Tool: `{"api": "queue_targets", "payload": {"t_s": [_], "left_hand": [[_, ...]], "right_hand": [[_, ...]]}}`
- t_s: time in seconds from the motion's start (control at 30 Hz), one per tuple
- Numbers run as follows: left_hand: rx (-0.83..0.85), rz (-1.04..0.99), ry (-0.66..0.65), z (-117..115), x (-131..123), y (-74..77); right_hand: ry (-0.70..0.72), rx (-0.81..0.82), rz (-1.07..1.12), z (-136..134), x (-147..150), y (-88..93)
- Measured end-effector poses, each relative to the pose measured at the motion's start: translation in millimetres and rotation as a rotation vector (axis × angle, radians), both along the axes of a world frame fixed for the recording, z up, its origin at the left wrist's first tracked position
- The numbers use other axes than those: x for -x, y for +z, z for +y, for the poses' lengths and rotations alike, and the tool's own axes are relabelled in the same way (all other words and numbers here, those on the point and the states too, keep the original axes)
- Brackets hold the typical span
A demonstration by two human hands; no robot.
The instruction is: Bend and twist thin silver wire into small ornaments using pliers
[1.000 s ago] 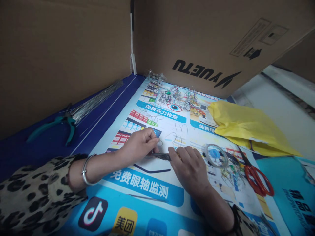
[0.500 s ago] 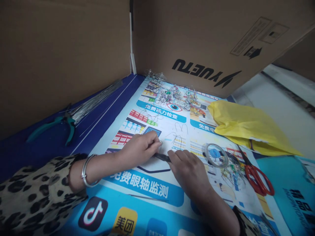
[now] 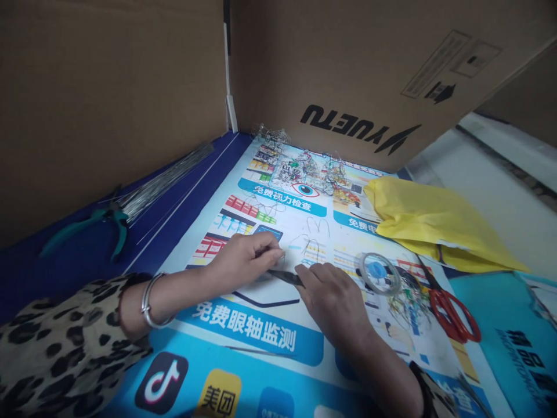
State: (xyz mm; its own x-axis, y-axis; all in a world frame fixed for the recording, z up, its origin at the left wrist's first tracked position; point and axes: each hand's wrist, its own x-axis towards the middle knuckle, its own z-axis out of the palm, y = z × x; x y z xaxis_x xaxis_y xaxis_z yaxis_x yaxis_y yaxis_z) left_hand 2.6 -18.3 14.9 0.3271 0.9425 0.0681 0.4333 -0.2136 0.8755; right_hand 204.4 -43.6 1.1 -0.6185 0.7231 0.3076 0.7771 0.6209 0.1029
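My left hand (image 3: 249, 255), with a silver bangle at the wrist, is pinched closed near the middle of the printed sheet (image 3: 243, 363). A thin wire end shows at its fingertips. My right hand (image 3: 333, 290) is wrapped round a slim dark tool (image 3: 285, 277), whose tip points left and reaches just below my left fingers. Bent wire pieces (image 3: 317, 232) lie on the sheet beyond my hands. To the right of my right hand is a clear roll of tape (image 3: 379, 273), with a tangle of coloured wires (image 3: 409, 305) beside it.
Teal-handled pliers (image 3: 114, 223) and a bundle of straight wires (image 3: 167, 174) lie at the left. Red-handled scissors (image 3: 455, 313) and a yellow bag (image 3: 439, 220) are at the right. More tangled wires (image 3: 308, 165) sit near the cardboard wall (image 3: 322, 58) at the back.
The view has shifted slightly. The fingers of my left hand have moved a little, and more of the dark tool shows between my hands.
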Motion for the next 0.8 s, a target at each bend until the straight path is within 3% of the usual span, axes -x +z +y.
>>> {"api": "queue_targets", "payload": {"t_s": [0.3, 0.8], "left_hand": [[0.256, -0.179, 0.015, 3.0, 0.5, -5.5], [0.310, -0.205, 0.014, 3.2, -0.6, -9.4]], "right_hand": [[-0.015, -0.017, 0.000, -0.8, 3.2, 6.5], [0.002, -0.022, 0.010, -1.0, 3.2, 1.0]]}}
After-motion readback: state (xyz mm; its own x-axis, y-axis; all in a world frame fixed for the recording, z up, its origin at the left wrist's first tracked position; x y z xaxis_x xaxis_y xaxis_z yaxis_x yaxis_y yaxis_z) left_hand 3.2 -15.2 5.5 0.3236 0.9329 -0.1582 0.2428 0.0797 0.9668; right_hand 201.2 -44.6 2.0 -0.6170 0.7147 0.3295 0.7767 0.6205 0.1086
